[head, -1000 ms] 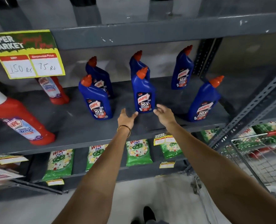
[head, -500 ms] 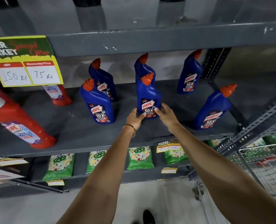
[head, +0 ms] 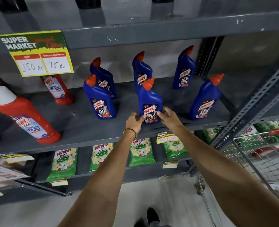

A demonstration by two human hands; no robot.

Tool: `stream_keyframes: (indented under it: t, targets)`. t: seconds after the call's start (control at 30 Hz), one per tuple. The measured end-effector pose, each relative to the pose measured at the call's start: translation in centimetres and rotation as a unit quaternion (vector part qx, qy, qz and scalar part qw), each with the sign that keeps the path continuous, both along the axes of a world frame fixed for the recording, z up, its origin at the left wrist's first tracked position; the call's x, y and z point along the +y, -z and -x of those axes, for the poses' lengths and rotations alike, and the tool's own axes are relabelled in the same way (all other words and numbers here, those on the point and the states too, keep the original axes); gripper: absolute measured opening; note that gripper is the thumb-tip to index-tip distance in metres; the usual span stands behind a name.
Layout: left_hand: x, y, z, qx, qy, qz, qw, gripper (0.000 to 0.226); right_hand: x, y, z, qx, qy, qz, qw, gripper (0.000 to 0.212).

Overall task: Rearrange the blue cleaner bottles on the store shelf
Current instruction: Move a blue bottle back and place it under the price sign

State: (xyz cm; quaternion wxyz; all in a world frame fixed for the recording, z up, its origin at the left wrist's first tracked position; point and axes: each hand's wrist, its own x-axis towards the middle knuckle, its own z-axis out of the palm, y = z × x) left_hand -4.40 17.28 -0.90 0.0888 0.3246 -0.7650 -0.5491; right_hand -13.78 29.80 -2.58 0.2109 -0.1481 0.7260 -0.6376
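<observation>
Grey shelf (head: pixel 79 128), both hands' fingers (head: pixel 142 118) around front bottle (head: pixel 149 102), base hidden.

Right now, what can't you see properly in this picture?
Head view:
- Rear middle blue bottle: bottom hidden by the held blue bottle.
- Small price tag: writing too tiny.
- Black bottles up top: cut off by the edge.
- Trolley: blurred, contents unclear.

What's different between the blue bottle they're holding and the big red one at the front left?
The held blue bottle has an orange angled cap; the red bottle has a white flat cap. The blue one reads "10X Total Clean", the red one "Bathroom Cleaner". The left hand and right hand grip the blue one; the red one stands untouched. Both carry the Harpic name and stand on the same grey shelf.
</observation>
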Motion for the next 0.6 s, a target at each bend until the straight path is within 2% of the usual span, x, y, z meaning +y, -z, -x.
stream_keyframes:
  t: [0.2,0.6]
  targets:
    - [0.5,-0.3,-0.9,-0.014,0.011,0.01,1.0,0.046,0.7,-0.1,-1.1,0.008,-0.006,-0.006,1.0,0.034]
    - [0.6,-0.2,-1.2,-0.014,0.01,-0.024,1.0,0.046,1.4,-0.7,-1.5,-0.002,-0.012,-0.024,1.0,0.032]
